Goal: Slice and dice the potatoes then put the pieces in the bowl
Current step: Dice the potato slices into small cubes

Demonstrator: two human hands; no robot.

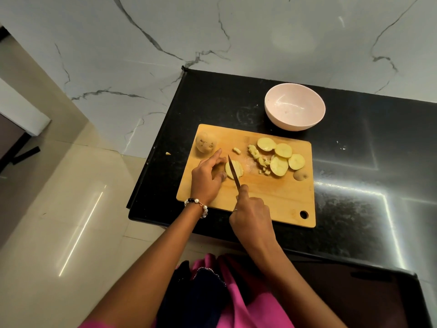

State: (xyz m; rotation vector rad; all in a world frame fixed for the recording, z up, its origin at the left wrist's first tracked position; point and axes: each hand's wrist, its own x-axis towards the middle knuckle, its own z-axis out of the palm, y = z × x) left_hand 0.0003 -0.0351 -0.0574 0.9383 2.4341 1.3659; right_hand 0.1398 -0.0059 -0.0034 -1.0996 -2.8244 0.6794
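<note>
counter [354,209]: black stone, shiny, speckled | board [279,200]: pale wood, smooth, dull | bowl [294,107]: pink plastic, glossy | knife [234,171]: thin metal blade | wall [165,31]: white marble, shiny

knife handle [244,204] hidden inside right hand [251,215], forearms cut off below
</note>
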